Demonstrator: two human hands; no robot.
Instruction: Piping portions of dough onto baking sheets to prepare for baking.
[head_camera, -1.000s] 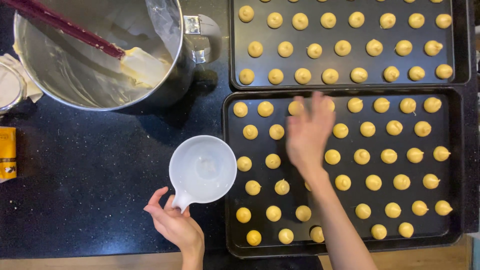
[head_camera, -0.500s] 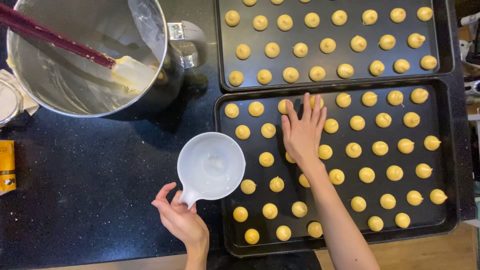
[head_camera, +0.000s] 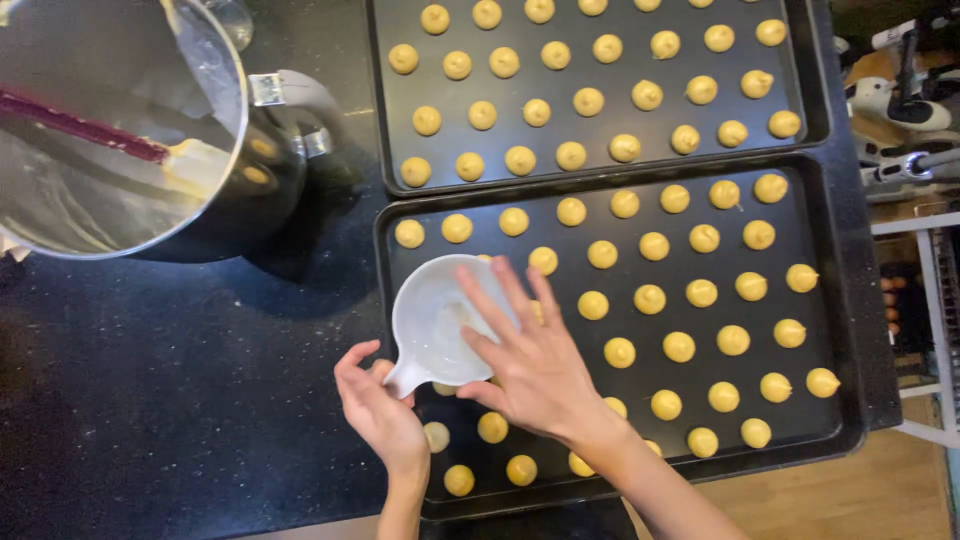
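On the far left sits one big shiny metal pot (head_camera: 120, 150), cut off by the top and left edges, with one spatula (head_camera: 190, 165) inside that has a dark red handle and a pale tip. The pot stands on a black counter (head_camera: 170, 400). Next comes the left hand (head_camera: 378, 410), with its fingers pinched around the short handle of one small white cup (head_camera: 435, 325). The cup is round and shiny inside, and it is held over the left end of the near tray (head_camera: 850, 330). I cannot tell if anything is in it. The right hand (head_camera: 535, 365) has its fingers spread out and loose, gripping nothing, and the fingertips (head_camera: 470, 278) reach over the cup's bowl; I cannot tell if they touch it. There are two dark baking trays, one near and one far (head_camera: 815, 90). Both hold rows of small round yellow dough balls (head_camera: 679, 346). I count about thirty-eight on the near tray, but the hands and cup hide some. The far tray shows about twenty-six, and its top row is cut off. At the far right edge is some white gear (head_camera: 900, 100) that is hard to make out.
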